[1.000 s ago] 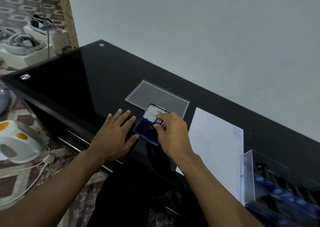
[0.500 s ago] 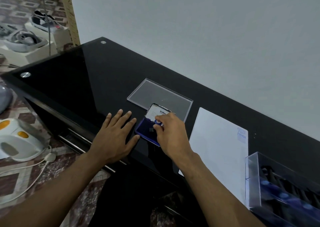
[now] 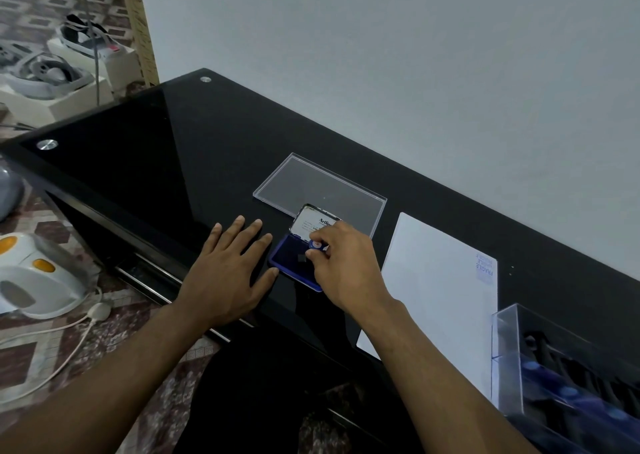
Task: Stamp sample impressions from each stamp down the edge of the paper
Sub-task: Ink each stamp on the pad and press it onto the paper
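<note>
If the ink pad (image 3: 294, 263) is skidded on the glossy table (image 3: 138, 162), uneven inking could result; it is steadied by the flat, spread left hand (image 3: 228, 266). A small blue-capped stamp (image 3: 316, 244) is pinched by the right hand (image 3: 341, 263) on the pad. White paper (image 3: 433, 291), marked at its far corner, lies just beside

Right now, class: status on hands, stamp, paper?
Left hand flat on table, beside ink pad. Right hand pinching stamp over pad. Paper unobstructed.
</note>
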Available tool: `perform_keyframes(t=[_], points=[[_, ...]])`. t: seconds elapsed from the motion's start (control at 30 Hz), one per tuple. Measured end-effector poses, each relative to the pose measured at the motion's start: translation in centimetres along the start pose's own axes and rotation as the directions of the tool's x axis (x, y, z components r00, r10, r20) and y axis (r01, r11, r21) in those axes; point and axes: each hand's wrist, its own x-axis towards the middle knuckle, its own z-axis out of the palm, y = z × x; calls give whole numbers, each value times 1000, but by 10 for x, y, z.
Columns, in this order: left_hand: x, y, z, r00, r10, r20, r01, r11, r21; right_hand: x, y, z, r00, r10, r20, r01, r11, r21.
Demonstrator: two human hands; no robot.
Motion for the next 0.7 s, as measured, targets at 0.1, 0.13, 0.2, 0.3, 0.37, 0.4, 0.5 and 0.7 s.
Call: perform_keyframes(t=[0.1,0.13,0.2,0.3,0.37,0.4,0.5,0.7], points=[[1,1,0,1000,0,-3,0,1000,8,1,-3,-6,1000,-6,15,6,1000,-7],[1,1,0,1000,1,-2,-1,1000,6,1,-4,-7,1000,-11,29,11,1000,-11],[1,0,0,1000,4,-5,-4,1000,0,1,-5,-9,999,-8,52,9,1000,-15],[-1,0,0,1000,4,-8,-4,1000,7,2,-4,-9,999,4,43,-4,1000,-9],[-1,1,0,1000,3,-8,-3,1000,9,3,-5,-8,1000,11,29,-11,1000,-7],[-1,1,0,1000,3,-8,-3,1000,7,3,-5,-7,999,13,29,-13,1000,-7],[-1,1,-1,1000,4,-14,-4,1000,1,3,-6,-6,999,17,40,-17,1000,-17],[-1,0,0,1000,3,-4,-3,1000,-1,8,-6,-6,996,50,80,-50,999,-4]])
